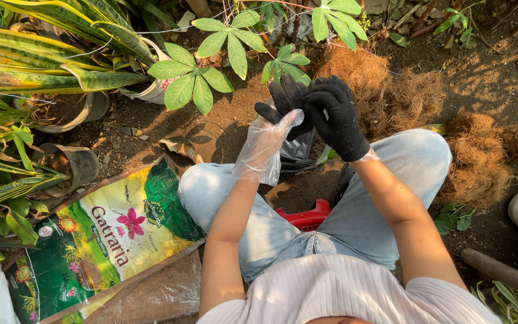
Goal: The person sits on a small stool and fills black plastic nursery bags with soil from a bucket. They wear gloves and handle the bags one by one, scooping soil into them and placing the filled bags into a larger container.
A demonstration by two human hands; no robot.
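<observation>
The right hand, already in a black knit glove, has its fingers curled together and pinched on the cuff end of a second black glove, which it holds against the left hand. The left hand wears a thin clear plastic glove, its fingers held straight and close together, slipped partway into the black glove's opening; whether they grip the fabric cannot be told. The black glove's long axis runs from the wrists away from the person, its empty fingers pointing up toward the far edge of the view and slightly spread. Both hands hover above the gap between the person's knees in pale jeans, with bare soil under and ahead of them as open room. A red plastic stool edge shows between the thighs. To the right, mounds of brown coconut fibre lie close to the right knee. Green cassava-like leaves reach in just beyond the hands. At the lower left lies a flat rectangular soil bag, green and yellow with a pink flower picture, set diagonally beside the left thigh. Potted striped plants crowd the left edge.
</observation>
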